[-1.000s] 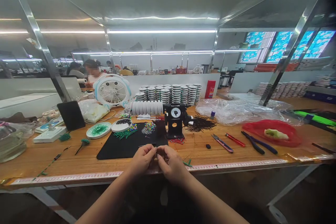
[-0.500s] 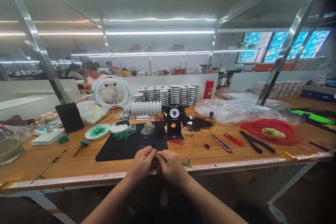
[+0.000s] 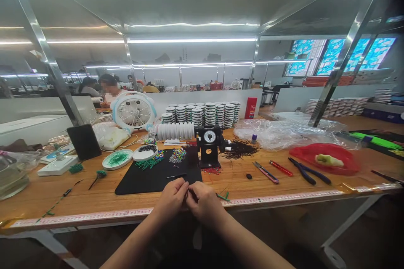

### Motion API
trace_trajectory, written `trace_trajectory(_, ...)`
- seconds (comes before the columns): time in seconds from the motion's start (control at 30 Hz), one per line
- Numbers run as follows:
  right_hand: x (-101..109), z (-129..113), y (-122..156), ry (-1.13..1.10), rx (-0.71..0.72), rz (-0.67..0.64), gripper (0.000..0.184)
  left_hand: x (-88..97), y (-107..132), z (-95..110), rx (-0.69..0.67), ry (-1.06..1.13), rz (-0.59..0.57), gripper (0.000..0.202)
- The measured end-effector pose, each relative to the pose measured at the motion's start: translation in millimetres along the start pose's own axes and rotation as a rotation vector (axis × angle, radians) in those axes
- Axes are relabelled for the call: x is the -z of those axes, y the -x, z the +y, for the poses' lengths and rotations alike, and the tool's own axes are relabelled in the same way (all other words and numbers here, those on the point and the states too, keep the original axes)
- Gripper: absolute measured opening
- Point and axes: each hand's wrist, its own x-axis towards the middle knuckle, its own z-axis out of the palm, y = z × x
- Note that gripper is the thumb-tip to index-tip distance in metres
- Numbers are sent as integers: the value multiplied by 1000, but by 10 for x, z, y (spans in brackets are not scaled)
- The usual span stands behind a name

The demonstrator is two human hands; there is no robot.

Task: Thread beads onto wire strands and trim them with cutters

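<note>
My left hand (image 3: 172, 198) and my right hand (image 3: 203, 204) meet above the front edge of the wooden workbench (image 3: 94, 191). Their fingertips pinch a thin dark wire (image 3: 189, 192), mostly hidden by my fingers. Just beyond them lies a black mat (image 3: 142, 183) holding a dish of dark beads (image 3: 145, 152), a heap of coloured beads (image 3: 177, 155) and loose green pieces (image 3: 147, 164). A black dial-faced winding device (image 3: 208, 145) stands behind my right hand, with a ridged white spool (image 3: 173, 131) on its left.
Scissors (image 3: 266, 172), pliers (image 3: 304, 172) and a red-handled tool (image 3: 280, 168) lie to the right. Behind stand stacked wire reels (image 3: 202, 114), a white fan (image 3: 134, 110) and a plastic bag (image 3: 293, 134). A co-worker (image 3: 109, 90) sits at the far left.
Both hands have dropped slightly toward the bench edge, their fingers still together at the wire. The view has shifted a little.
</note>
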Motion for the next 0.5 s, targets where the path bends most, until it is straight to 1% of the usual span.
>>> trace_trajectory(0.27,15,-83,-8,38,-70,53,10,-20,-9,-35,-11,31,-32,30)
trace_trajectory(0.37,37,-78,-14,-28,-87,51,10,-10,-4,-39,-12,87,-60,31)
trace_trajectory(0.5,64,-39,-19,-134,-50,37,10,11,-6,-31,-8,166,-94,33)
